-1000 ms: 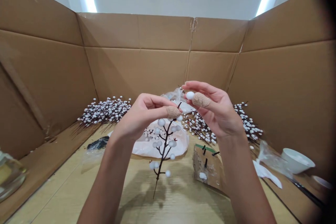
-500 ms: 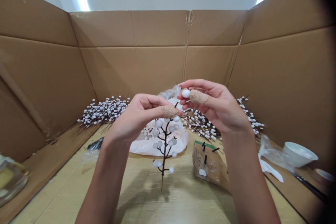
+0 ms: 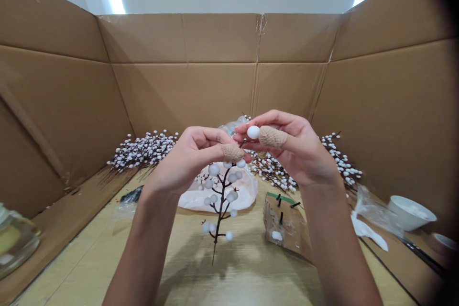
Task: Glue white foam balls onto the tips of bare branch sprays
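A dark brown branch [image 3: 221,201] with several white balls hangs upright above the table, its top pinched in my left hand [image 3: 208,153]. Beside that top, to the right, my right hand [image 3: 287,146] has its thumb and fingers closed on a single larger white ball [image 3: 253,132]. Both thumbs wear a beige knitted wrap. Behind the branch lies a white plastic bag [image 3: 244,196] with small white berries on it.
Heaps of white-berried stems [image 3: 143,150] lie at the back. A cardboard block [image 3: 287,229] with black pegs stands right of centre. At right are a white bowl [image 3: 411,213] and clear plastic; a glass jar [image 3: 16,241] is at left. Cardboard walls [image 3: 186,86] enclose the table.
The branch's lower end has swung left. My right hand has moved slightly left and down, its fingers now nearer the branch's top.
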